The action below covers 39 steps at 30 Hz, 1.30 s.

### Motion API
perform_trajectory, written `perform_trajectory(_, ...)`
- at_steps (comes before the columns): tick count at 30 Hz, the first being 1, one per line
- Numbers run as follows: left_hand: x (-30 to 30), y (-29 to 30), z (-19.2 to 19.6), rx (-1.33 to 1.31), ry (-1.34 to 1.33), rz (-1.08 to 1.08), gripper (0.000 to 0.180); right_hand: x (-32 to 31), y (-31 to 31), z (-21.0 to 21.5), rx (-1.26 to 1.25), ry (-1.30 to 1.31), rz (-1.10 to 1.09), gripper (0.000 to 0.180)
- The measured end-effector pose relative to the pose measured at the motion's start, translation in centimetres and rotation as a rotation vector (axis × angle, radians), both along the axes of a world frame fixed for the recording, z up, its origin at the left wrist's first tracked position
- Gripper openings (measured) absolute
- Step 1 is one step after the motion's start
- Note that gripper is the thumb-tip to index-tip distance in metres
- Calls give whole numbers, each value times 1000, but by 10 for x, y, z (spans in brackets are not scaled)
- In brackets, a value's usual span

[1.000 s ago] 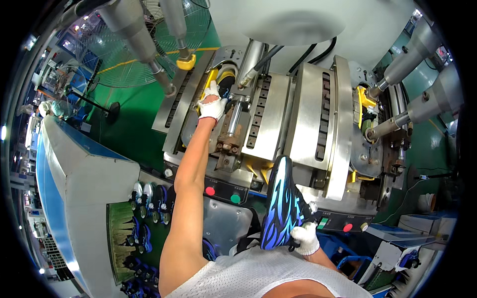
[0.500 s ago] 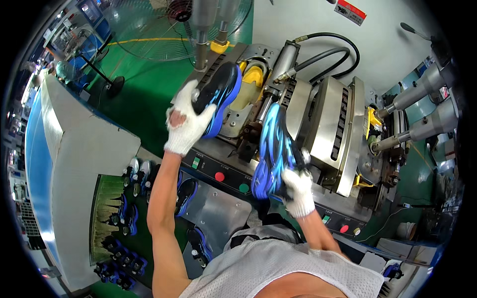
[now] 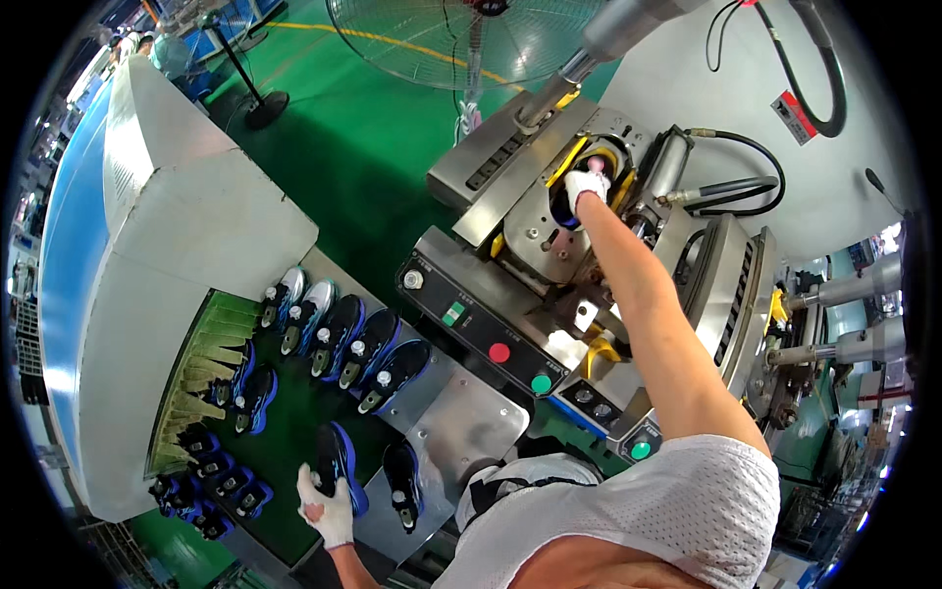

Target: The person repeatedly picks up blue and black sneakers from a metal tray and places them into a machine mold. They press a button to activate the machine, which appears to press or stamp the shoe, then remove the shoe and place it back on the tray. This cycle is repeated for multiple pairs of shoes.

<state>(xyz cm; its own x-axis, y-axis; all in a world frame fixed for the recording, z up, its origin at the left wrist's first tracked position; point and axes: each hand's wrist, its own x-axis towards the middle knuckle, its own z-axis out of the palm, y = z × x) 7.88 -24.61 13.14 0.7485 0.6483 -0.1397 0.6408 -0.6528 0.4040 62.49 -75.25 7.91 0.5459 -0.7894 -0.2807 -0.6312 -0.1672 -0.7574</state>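
Note:
My left hand (image 3: pixel 326 508), in a worn white glove, grips the heel end of a black shoe with a blue sole (image 3: pixel 339 459) above the green conveyor belt at lower left. Stretched far forward, my right hand (image 3: pixel 589 187), also gloved, is inside the left station of the pressing machine (image 3: pixel 535 231). There it has hold of a dark shoe with a blue edge (image 3: pixel 562 208), set between yellow pads (image 3: pixel 566 163). Most of that shoe is hidden by the hand and the station parts. Another black-and-blue shoe (image 3: pixel 402 481) lies right of my left hand.
Several shoes with metal-fitted lasts stand in a row (image 3: pixel 341 334) along the belt (image 3: pixel 294 432); more lie near the strip curtain (image 3: pixel 201 383) of a white housing (image 3: pixel 186 216). A control panel (image 3: pixel 481 329) with coloured buttons fronts the machine. A fan (image 3: pixel 461 39) stands behind it.
My left hand has carried its shoe from the machine down to the belt. My right hand has moved forward and left into the left station with its shoe. The view has shifted left.

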Motion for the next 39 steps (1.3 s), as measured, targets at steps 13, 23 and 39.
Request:
perform_trajectory(13,-135,-49,-127,-308,-55,435,93,-25,-81,42,127,-294,698,36)
perform_trajectory(23,-146,-56,-158,-251,-106,461,65,-406,127,32,-1060,261,1331,88)
perform_trajectory(39,-179,328,-190,-5,-295,556,81,-530,100,2,-918,463,1404,85)
